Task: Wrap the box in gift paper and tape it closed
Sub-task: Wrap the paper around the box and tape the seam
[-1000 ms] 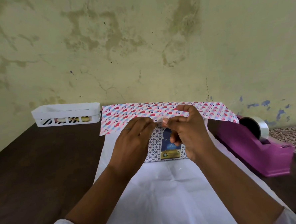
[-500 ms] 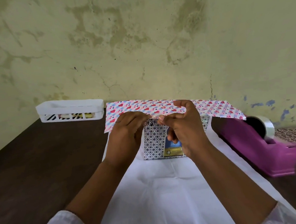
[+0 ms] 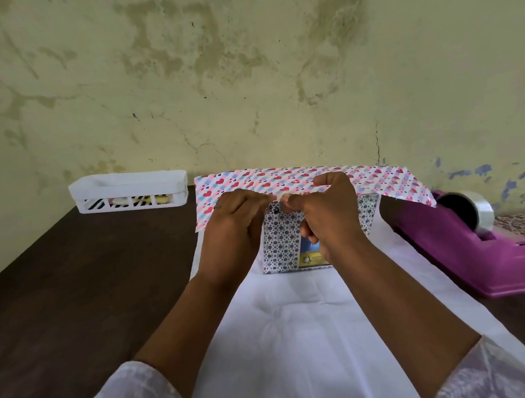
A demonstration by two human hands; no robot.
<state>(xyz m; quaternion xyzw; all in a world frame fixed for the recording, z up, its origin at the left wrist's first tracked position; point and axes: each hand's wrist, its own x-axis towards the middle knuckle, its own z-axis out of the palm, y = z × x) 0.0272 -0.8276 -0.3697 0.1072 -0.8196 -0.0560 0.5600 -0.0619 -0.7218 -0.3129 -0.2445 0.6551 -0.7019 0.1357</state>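
It looked like a simple room in a home, used as a small craft corner. The wall (image 3: 247, 76) was old plaster, yellow-green, with stains, cracks and peeling blue paint. A dark wooden table (image 3: 76, 287) stood against it, with a white plastic basket (image 3: 128, 191) and a purple tape dispenser (image 3: 473, 247) on it.

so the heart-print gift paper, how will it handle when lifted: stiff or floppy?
Probably floppy: the gift paper droops toward its right corner beyond the box. Likely light, since the left hand and right hand hold the flap up by its edge alone. It creases readily.
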